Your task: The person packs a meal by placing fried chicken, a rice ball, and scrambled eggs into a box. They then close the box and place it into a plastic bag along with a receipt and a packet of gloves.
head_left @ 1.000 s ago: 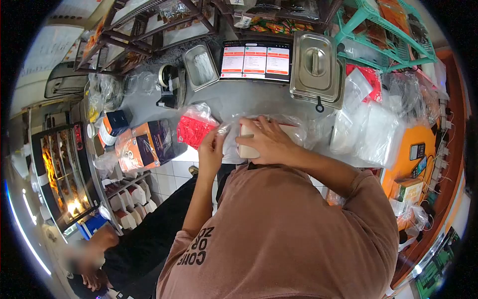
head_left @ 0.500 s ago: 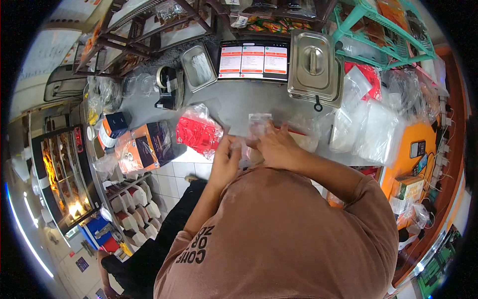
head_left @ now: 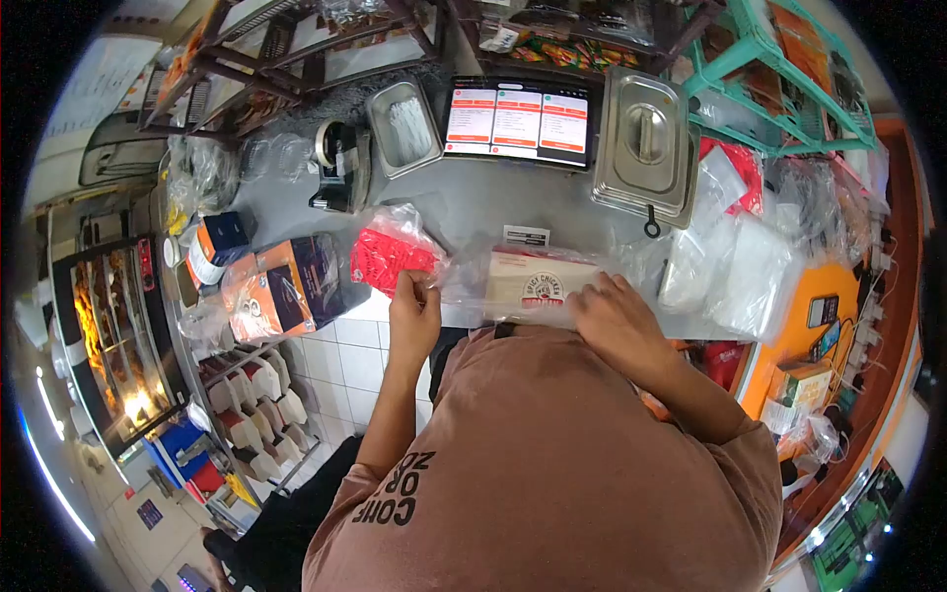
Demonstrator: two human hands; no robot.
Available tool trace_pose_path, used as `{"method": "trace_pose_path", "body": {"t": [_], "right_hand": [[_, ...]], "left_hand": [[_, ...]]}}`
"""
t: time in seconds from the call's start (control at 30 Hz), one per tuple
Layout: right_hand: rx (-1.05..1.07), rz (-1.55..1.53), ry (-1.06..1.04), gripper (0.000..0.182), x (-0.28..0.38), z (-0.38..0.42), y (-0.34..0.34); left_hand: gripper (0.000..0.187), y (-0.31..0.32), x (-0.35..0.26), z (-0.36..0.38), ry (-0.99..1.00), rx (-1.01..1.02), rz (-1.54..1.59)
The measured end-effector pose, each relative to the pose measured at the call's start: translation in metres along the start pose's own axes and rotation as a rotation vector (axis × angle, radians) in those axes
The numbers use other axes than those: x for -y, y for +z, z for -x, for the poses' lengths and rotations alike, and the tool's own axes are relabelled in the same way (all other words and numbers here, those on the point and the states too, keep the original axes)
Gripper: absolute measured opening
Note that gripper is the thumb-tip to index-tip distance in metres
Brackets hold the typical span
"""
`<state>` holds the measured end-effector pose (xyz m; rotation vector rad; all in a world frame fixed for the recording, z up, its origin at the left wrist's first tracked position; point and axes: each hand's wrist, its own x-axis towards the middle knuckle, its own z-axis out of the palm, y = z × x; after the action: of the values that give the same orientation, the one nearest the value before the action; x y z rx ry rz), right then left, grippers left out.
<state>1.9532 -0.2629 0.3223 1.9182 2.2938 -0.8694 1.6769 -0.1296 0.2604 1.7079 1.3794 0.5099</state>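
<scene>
A beige box with a round "Spicy Chicken" print (head_left: pixel 541 287) lies in a clear plastic bag at the counter's front edge. My right hand (head_left: pixel 612 314) rests at the box's right end, fingers bent on the plastic. My left hand (head_left: pixel 415 308) pinches the bag's gathered plastic to the left of the box, its fingertips close to the red packet. That red packet in clear wrap (head_left: pixel 393 259) lies on the counter. Behind the box is a small printed label (head_left: pixel 526 235).
A lidded steel container (head_left: pixel 644 148), a tablet (head_left: pixel 518 120), an open steel tray (head_left: pixel 404 128) and a tape dispenser (head_left: pixel 340 168) stand along the back. Orange-black boxes (head_left: pixel 286 291) are at left; clear bags (head_left: pixel 755 266) lie at right.
My hands have moved apart, the right one to the right and the left one slightly left. The box between them now shows its printed top. The view has shifted slightly.
</scene>
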Motion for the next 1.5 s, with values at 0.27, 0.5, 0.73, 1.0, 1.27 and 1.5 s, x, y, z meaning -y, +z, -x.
{"method": "trace_pose_path", "body": {"t": [0.27,0.5,0.73,1.0,1.27,1.5], "right_hand": [[-0.776,-0.31,-0.256,0.031,0.015,0.037,-0.016],[-0.971,-0.245,0.717,0.027,-0.086,0.055,0.078],[-0.871,-0.203,0.597,0.018,-0.111,0.046,0.097],[-1.123,-0.902,0.085,0.01,0.015,0.077,-0.062],[-0.29,-0.296,-0.179,0.035,0.043,-0.04,0.026],[0.132,-0.172,0.069,0.048,0.047,-0.018,-0.007]], "left_hand": [[0.031,0.015,-0.019,-0.003,0.176,0.155,-0.224],[0.041,0.006,-0.001,0.01,0.06,0.408,-0.363],[0.05,0.023,-0.016,-0.02,0.192,0.191,-0.145],[0.019,0.019,-0.031,-0.022,-0.109,0.249,0.447],[0.074,0.025,-0.038,-0.018,0.15,0.239,0.185],[0.125,0.043,-0.025,-0.006,0.332,0.256,-0.162]]}}
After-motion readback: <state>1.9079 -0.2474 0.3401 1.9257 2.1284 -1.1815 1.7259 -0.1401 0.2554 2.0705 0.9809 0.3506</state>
